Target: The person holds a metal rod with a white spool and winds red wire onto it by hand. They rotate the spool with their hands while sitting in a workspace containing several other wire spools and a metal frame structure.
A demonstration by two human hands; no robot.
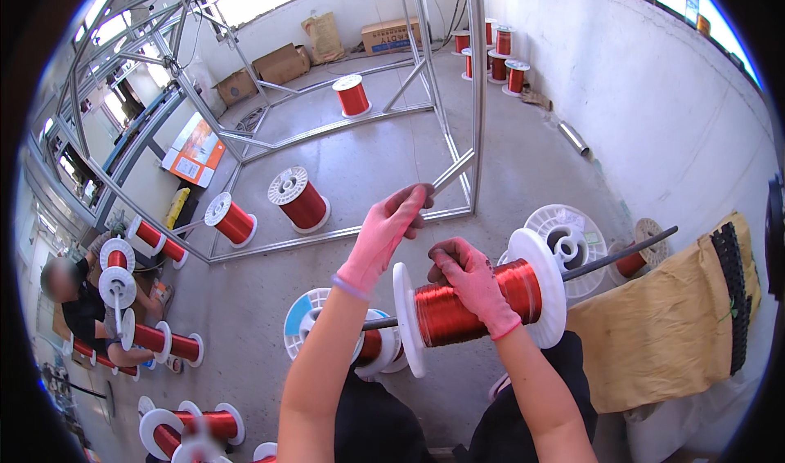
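Observation:
A large spool of red enamelled wire (521, 290) with white flanges lies sideways in front of me. A dark rod (623, 252) runs through its core and sticks out at both ends. My right hand (473, 281), in a pink glove with dark fingertips, rests over the wound wire, its fingers curled in. Higher and to the left, my left hand (386, 228) is raised in the same kind of glove, thumb and fingers pinched together. Whatever either hand pinches is too thin or hidden to make out. Under my left forearm stands another white-flanged spool (307, 314), partly covered.
An aluminium frame (343, 236) stands ahead, with red wire spools (301, 203) inside and beside it. A tan cloth (654, 340) hangs at the right near a large white spool flange (590, 226). At the left, a person (86, 304) sits among more spools. Cardboard boxes (282, 64) lie far back.

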